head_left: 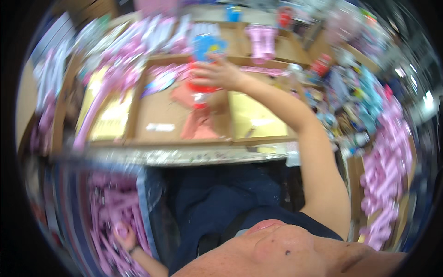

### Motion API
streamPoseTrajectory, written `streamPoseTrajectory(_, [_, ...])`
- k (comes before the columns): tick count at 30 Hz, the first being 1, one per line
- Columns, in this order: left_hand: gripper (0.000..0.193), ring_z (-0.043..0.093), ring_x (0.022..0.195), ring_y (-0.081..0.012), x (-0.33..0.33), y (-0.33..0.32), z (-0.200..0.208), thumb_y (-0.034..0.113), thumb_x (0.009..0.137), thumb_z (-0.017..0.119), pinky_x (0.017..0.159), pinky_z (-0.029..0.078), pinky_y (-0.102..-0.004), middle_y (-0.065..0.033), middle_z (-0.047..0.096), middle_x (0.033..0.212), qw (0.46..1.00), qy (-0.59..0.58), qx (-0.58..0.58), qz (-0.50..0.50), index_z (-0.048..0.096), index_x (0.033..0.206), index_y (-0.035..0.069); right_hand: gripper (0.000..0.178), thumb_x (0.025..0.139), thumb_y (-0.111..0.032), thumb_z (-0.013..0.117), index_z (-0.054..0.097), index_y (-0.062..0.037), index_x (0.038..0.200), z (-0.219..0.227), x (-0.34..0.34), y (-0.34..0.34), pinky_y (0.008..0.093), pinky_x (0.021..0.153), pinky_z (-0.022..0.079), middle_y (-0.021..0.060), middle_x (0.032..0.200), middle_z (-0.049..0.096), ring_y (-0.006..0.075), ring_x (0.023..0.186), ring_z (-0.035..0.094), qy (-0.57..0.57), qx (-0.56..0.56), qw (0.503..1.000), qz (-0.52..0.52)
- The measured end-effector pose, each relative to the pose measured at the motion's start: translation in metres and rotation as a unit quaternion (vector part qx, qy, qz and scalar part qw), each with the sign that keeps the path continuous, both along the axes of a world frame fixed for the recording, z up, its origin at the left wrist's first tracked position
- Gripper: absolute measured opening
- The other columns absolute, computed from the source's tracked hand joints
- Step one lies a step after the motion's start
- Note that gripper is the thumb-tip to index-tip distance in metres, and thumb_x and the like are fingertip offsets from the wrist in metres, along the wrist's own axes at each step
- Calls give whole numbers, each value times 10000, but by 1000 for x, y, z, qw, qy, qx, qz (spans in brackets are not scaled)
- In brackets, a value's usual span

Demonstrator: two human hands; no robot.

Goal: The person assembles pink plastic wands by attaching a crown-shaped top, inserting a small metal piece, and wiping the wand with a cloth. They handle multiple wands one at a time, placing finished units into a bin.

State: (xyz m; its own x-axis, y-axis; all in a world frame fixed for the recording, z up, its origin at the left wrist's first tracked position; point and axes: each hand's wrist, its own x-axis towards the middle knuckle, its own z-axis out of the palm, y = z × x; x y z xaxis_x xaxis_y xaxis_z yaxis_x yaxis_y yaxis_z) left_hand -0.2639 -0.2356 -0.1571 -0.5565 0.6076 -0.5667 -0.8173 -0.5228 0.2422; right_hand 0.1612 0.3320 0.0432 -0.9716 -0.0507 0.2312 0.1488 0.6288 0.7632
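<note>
Right hand (217,75): upper centre of the frame, fingers stretched leftward across a red piece (201,83); blur hides the grip, so I cannot tell whether it pinches it.
Blue piece (208,47): upper centre, just above the right hand, with a yellow spot; whether it joins the red piece is unclear.
Left hand (125,237): lower left, among the pink parts (110,203); its fingers look bent by a pink ring, but I cannot tell if they close on it.
Bin: blue-edged bin (144,194) at lower left, holding those pink parts.
Desk: cardboard trays (154,111) across the upper half; salmon pieces (199,127) lie near the centre, yellow sheets (258,117) to either side.
Right edge: a long heap of pink tubes (385,171).
</note>
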Motion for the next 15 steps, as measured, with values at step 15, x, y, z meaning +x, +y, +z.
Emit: streamPoseTrajectory(15, [296,593,918,-262,7,3,16,132,774,643,819,504,-393,-137,617,1004,529,631,-514,-240,580,1039,16,588,832,-186,506,316,-286,1380,-18,11,1,521,1114,120,-26,1462,316,178,1381,253,11,-95,995,-33])
